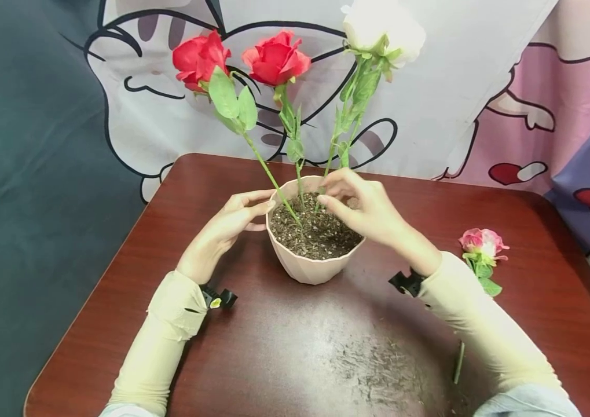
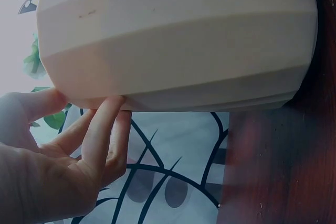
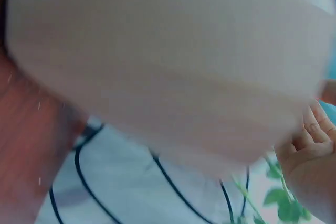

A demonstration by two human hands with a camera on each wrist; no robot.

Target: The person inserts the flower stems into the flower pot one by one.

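Observation:
A pale faceted flowerpot (image 1: pixel 311 267) filled with dark soil (image 1: pixel 321 240) stands on the table. Two red roses, one at the left (image 1: pixel 201 61) and one in the middle (image 1: pixel 277 59), rise from the soil on green stems. Over the right part of the pot stands a white rose (image 1: pixel 384 32). My left hand (image 1: pixel 228 225) holds the pot's left rim, thumb at the edge and fingers against the outer wall (image 2: pixel 178 51). My right hand (image 1: pixel 365 205) reaches over the rim and pinches the white rose's stem low down; its fingers partly hide that stem.
A pink-and-white rose (image 1: pixel 484 246) lies on the table (image 1: pixel 253 359) at the right, its stem partly under my right sleeve. Soil crumbs (image 1: pixel 383 370) are scattered at the front. A cartoon-printed cloth (image 1: pixel 430 116) hangs behind the table.

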